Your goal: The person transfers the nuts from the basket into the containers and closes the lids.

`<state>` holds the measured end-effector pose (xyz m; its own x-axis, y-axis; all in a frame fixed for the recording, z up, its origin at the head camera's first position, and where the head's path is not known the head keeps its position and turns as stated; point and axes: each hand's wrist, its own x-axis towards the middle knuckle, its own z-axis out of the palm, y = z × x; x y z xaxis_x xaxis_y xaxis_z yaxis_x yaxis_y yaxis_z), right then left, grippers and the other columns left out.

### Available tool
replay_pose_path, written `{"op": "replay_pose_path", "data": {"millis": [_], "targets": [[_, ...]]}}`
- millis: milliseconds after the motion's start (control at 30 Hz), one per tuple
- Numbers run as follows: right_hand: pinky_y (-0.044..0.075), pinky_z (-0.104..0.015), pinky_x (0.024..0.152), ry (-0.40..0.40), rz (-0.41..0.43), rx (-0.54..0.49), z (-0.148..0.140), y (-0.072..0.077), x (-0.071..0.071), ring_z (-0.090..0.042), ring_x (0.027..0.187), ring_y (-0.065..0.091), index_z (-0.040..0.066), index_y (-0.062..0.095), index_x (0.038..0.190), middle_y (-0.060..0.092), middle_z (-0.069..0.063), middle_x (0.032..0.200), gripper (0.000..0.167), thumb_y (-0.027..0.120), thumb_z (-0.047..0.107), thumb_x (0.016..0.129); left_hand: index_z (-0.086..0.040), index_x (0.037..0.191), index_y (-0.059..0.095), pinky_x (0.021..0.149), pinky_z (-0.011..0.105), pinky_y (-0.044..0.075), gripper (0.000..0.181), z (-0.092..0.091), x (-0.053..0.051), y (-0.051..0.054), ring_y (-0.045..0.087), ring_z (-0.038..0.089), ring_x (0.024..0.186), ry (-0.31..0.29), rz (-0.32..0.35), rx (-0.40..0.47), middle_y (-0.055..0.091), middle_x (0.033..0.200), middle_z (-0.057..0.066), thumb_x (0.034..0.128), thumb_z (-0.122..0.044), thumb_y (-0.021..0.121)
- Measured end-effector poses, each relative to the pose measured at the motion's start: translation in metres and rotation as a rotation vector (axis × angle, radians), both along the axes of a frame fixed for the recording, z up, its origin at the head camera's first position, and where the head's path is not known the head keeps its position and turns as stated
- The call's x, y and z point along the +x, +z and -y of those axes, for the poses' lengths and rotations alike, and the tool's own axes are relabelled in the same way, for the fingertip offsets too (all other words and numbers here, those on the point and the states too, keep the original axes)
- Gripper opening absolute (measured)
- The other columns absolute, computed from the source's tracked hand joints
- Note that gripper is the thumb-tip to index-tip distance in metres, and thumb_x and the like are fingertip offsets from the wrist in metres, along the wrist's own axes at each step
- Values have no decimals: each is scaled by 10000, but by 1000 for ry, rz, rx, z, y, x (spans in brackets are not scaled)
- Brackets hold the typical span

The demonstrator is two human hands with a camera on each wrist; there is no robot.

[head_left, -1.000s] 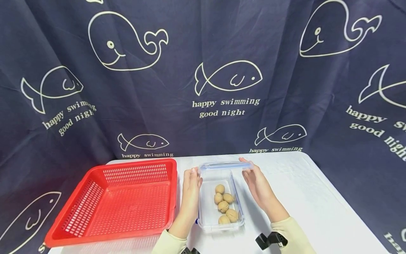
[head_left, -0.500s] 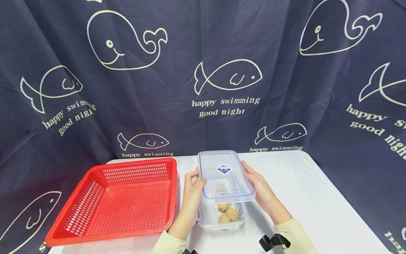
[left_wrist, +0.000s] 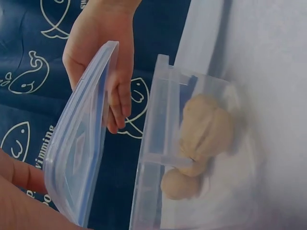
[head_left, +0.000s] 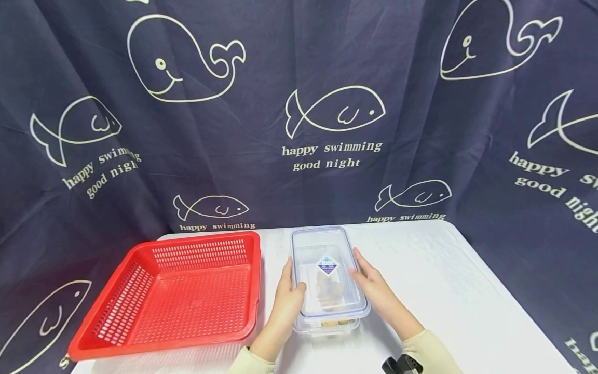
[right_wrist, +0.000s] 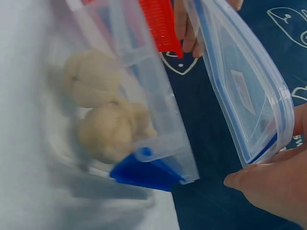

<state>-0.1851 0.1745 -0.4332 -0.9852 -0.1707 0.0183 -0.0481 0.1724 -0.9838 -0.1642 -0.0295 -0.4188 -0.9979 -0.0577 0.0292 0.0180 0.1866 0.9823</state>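
A clear plastic lid [head_left: 322,241] with blue edging and a diamond label lies level between my hands, over a clear food container [head_left: 303,328]. Both wrist views show a gap between the lid and the container's rim. My left hand [head_left: 285,307] grips the lid's left edge, thumb on top. On the opposite edge, my right hand [head_left: 379,291] holds it the same way. Several walnuts [left_wrist: 206,127] rest inside the container, seen blurred through the lid from above. A blue clip [right_wrist: 144,173] hangs at the container's end in the right wrist view.
A red perforated plastic basket [head_left: 187,306] stands to the left of the container on the white table [head_left: 444,291]. Behind the table hangs a dark blue curtain [head_left: 261,171] with whale and fish drawings.
The lid, first tilted up on edge behind the walnuts, has swung flat and come down over the container. Both hands have moved toward me with it and lower.
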Motion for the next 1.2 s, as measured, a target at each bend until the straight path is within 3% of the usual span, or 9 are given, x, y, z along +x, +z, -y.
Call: {"op": "replay_pose_path", "data": {"millis": [567,1200], "targets": [[95,-488,1145,-32,7,172,16,-25,4,-390,1426,93,-67,107,1499,91,-247,1552,629,451,86,995,108,1443,262,1106,614,175,635,5,-7,-24,226,499,1365,32,63,-35,305,1459,341,854,41,490],[102,-503,1141,-20,50,134,14,-31,2,-399,1420,94,-74,115,1496,82,-268,1547,625,450,115,1004,151,1425,253,1100,618,182,596,6,-8,-34,219,520,1353,11,55,-39,282,1446,377,885,29,473]]}}
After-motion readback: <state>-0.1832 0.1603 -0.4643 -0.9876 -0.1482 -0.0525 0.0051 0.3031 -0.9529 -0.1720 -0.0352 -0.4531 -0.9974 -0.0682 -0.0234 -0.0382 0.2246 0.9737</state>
